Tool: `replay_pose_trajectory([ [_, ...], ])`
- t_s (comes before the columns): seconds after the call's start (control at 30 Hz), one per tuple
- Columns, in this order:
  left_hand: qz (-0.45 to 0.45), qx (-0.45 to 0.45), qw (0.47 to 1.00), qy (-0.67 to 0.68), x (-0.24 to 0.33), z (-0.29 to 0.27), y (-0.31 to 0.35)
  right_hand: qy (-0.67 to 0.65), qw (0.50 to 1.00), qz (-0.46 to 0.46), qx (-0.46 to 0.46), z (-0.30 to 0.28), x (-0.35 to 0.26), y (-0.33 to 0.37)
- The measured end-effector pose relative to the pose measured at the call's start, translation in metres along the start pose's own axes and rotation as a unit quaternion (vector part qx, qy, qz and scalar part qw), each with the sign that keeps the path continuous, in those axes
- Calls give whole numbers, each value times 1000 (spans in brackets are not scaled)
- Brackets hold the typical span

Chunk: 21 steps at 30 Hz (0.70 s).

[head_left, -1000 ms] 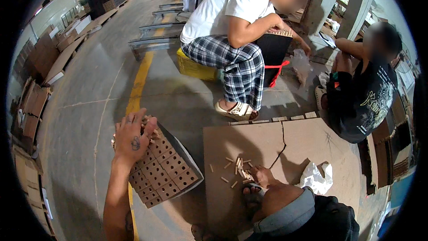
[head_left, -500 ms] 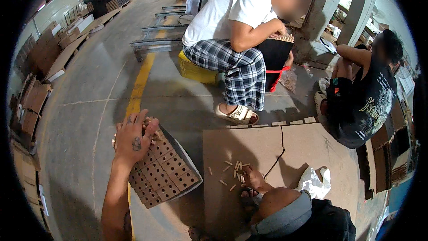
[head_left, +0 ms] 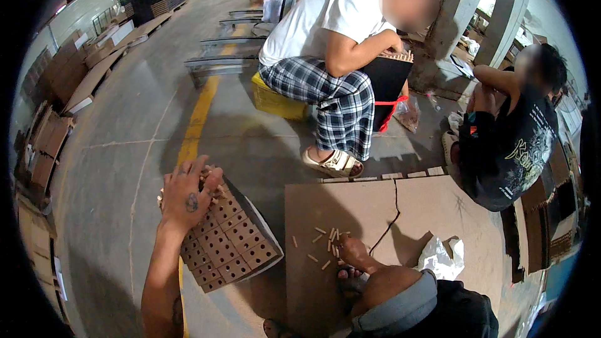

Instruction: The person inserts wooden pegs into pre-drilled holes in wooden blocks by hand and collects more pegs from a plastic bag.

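Palm down, my left hand (head_left: pixel 188 197) rests over the far end of a brown block panel (head_left: pixel 233 238) with rows of round holes. Its fingers are spread among small wooden dowels (head_left: pixel 210 178) there, and the fingertips are partly hidden. On a cardboard sheet (head_left: pixel 325 197) to the right lie several loose wooden dowels (head_left: pixel 330 242). My right hand (head_left: pixel 355 250) is down at the right edge of that scatter, its fingers curled and closed at the dowels. What exactly is between those fingers is too small to make out.
Ahead, a person in a white shirt (head_left: pixel 319 22) sits on a yellow box (head_left: pixel 275 100), handling a black panel (head_left: pixel 389 78) edged with dowels. Another person in black (head_left: pixel 513 156) sits at the right. A crumpled clear plastic bag (head_left: pixel 442 256) lies on the cardboard sheet.
My right hand has moved slightly left and down among the loose dowels, a few of which have shifted. My left hand stays on the panel's far end.
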<state>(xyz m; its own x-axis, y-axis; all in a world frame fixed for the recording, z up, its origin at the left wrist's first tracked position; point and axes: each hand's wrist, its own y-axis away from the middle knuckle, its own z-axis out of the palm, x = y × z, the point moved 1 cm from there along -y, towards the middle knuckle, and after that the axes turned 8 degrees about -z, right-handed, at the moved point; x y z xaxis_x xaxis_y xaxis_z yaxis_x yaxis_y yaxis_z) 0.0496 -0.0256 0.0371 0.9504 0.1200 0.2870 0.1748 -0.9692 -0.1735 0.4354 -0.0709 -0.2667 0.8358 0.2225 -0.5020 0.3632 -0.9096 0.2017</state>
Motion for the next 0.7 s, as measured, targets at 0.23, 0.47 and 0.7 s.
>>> replay_pose_trajectory([
  [0.23, 4, 9, 1000, 8, 0, 2, 0, 1, 1000, -8, -1, 0, 4, -1],
  [0.47, 2, 12, 1000, 4, 2, 3, 0, 4, 1000, 15, -19, -2, 7, 7],
  [0.7, 18, 23, 999, 15, 2, 6, 2, -14, 993, 84, -88, -15, -3, 8],
])
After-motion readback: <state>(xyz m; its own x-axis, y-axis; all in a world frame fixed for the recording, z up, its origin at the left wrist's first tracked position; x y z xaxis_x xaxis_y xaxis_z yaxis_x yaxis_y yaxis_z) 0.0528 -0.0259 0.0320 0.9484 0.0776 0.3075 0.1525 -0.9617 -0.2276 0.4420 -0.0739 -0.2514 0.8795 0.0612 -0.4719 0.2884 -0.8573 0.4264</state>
